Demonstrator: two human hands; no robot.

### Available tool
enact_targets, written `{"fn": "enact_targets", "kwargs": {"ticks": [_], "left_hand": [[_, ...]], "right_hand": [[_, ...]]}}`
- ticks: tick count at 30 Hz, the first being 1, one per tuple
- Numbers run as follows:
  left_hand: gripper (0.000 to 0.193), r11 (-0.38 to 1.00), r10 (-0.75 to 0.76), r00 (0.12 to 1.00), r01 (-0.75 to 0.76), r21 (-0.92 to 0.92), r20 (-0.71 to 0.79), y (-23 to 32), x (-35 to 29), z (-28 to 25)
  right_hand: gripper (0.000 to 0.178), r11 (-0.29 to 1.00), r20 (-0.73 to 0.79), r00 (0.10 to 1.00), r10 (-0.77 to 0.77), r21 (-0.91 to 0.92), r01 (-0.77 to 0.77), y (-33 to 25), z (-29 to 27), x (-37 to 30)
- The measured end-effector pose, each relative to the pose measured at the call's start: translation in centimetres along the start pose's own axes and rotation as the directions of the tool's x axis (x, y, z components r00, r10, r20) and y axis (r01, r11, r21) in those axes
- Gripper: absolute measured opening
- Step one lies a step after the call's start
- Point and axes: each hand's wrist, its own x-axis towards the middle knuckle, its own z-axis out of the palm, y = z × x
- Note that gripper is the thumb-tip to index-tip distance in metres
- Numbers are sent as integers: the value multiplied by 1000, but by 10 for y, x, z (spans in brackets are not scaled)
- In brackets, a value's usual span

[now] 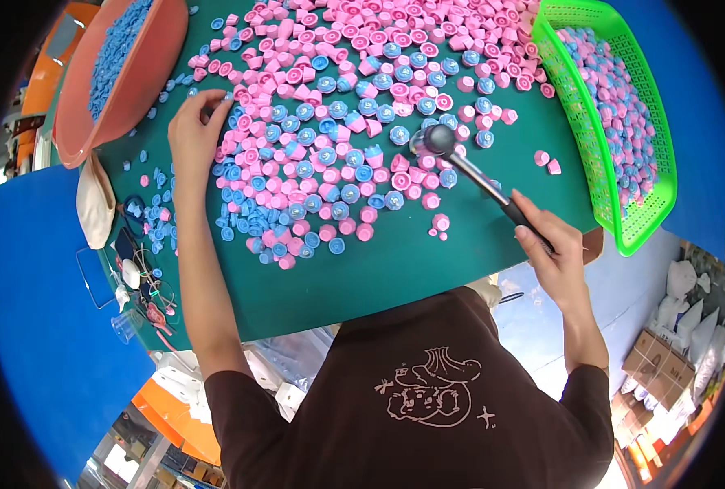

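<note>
My right hand point(556, 251) grips the black handle of a mallet point(481, 178) with a metal shaft. Its round black head is over the right part of the spread of pieces, by several blue-topped pink cups. On the left, my left hand point(193, 134) is raised at the edge of the pile, thumb and forefinger pinched at what looks like a small blue piece point(229, 96). Pink cup-shaped pieces point(362, 41) cover the far table. Nearer lie pink cups topped with blue swirled caps point(304, 169), and loose blue caps point(252, 218) lie beside my left forearm.
The pieces lie on a green table point(330, 293). A salmon-coloured basin point(155, 61) of blue pieces tilts at the far left. At the right, a green plastic basket point(595, 163) holds blue-and-pink pieces. Cords, a clear cup point(124, 328) and a cream-coloured pouch point(95, 204) are at the left edge.
</note>
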Motion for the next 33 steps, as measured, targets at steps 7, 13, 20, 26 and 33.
{"fn": "enact_targets", "kwargs": {"ticks": [7, 13, 20, 26, 33], "left_hand": [[33, 997, -67, 997, 67, 25, 27, -5, 6, -2], [28, 966, -107, 994, 110, -236, 26, 65, -40, -25], [22, 883, 224, 970, -159, -442, 99, 162, -84, 16], [23, 866, 390, 914, -321, -383, 116, 177, -87, 49], [23, 893, 337, 905, -220, -393, 258, 184, -85, 48]], "right_hand": [[42, 992, 82, 992, -93, -78, 99, -11, 11, 9], [42, 991, 80, 994, -75, -107, 83, 0, -1, -5], [41, 1000, -14, 1000, -16, 11, 16, 6, 2, -7], [42, 998, -52, 998, -28, 51, 31, 14, 6, -10], [42, 999, -34, 999, 5, 41, -3, 16, 3, -14]]}}
